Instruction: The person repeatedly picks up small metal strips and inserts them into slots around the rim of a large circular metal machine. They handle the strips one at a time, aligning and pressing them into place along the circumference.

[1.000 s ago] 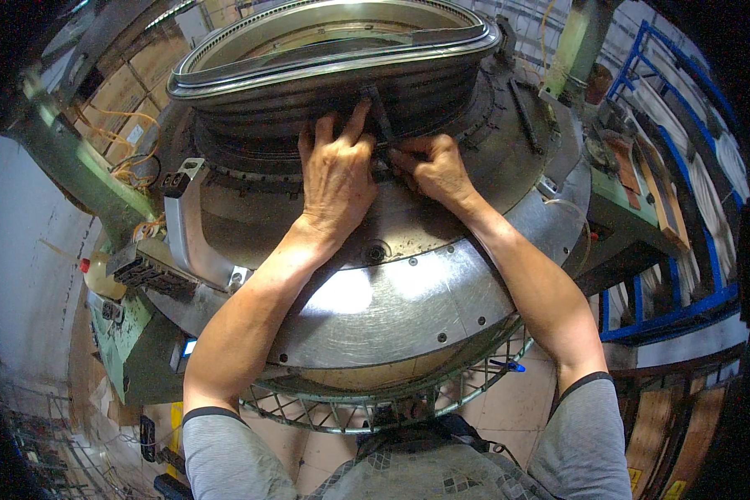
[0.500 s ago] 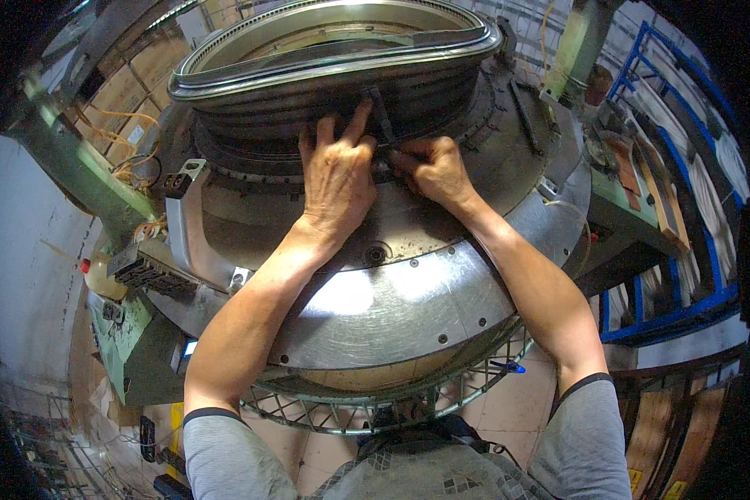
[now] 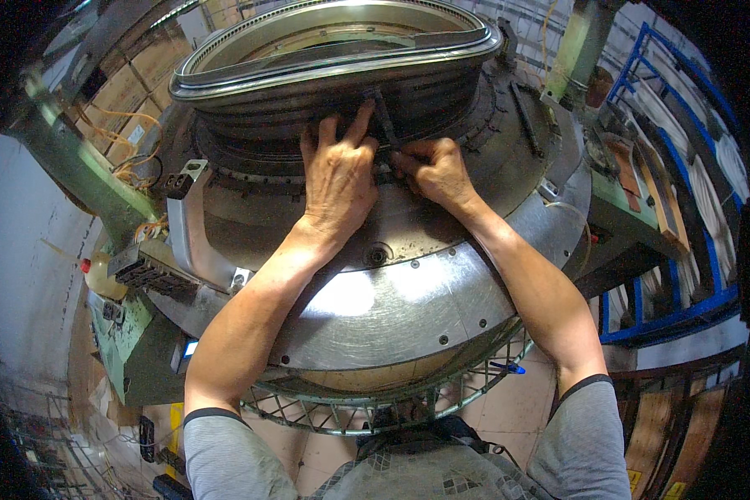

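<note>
A large round machine with a dark, grimy cylinder (image 3: 262, 125) stands in front of me. A narrow dark strip (image 3: 384, 115) lies slanted against the cylinder's near wall. My left hand (image 3: 340, 179) reaches up to that wall with its fingers apart. Its index fingertip is at the strip's upper part, and the other fingertips rest near the wall's dark surface. Just to the right, my right hand (image 3: 438, 173) is closed in a pinch at the strip's lower end, by the cylinder's base. What sits between its fingertips is hidden. Below both hands curves a shiny metal ring plate (image 3: 391, 312).
A bright metal rim (image 3: 333, 62) tops the cylinder. On the left, a curved metal bracket (image 3: 190, 221) rises beside a green machine leg (image 3: 92, 167). A blue rack (image 3: 691, 175) with pale rolls stands at the right. A lattice ring (image 3: 308, 412) runs below the plate.
</note>
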Demonstrator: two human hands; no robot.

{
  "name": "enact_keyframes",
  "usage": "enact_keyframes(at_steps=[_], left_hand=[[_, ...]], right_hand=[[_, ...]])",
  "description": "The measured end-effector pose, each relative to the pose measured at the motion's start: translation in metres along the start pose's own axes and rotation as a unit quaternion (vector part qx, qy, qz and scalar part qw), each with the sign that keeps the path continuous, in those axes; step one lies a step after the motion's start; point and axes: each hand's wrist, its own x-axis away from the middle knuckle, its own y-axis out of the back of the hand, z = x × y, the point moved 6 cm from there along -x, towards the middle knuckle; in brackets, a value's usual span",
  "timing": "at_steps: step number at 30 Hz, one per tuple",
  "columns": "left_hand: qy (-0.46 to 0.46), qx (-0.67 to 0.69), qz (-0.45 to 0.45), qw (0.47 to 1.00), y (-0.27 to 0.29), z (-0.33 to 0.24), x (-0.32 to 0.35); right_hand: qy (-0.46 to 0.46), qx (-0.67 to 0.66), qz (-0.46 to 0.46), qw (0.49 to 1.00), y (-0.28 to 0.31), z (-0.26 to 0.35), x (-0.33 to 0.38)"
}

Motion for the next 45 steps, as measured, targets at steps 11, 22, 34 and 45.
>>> enact_keyframes(at_steps=[11, 22, 34, 45], left_hand=[[-0.008, 0.026, -0.019, 0.999, -0.0032, 0.0015, 0.0012], [-0.015, 0.038, -0.011, 0.999, -0.0041, 0.0018, 0.001], [-0.013, 0.014, -0.007, 1.0, -0.0009, -0.0009, -0.0001], [-0.011, 0.012, 0.002, 1.0, -0.0031, -0.0011, 0.0003]], right_hand=[[-0.003, 0.004, -0.003, 1.0, 0.0003, 0.0004, -0.0007], [0.016, 0.026, -0.005, 1.0, 0.0, -0.0023, -0.0008], [-0.008, 0.025, -0.002, 1.0, -0.0004, -0.0028, -0.0005], [0.003, 0.036, -0.006, 0.999, 0.001, -0.0045, -0.0016]])
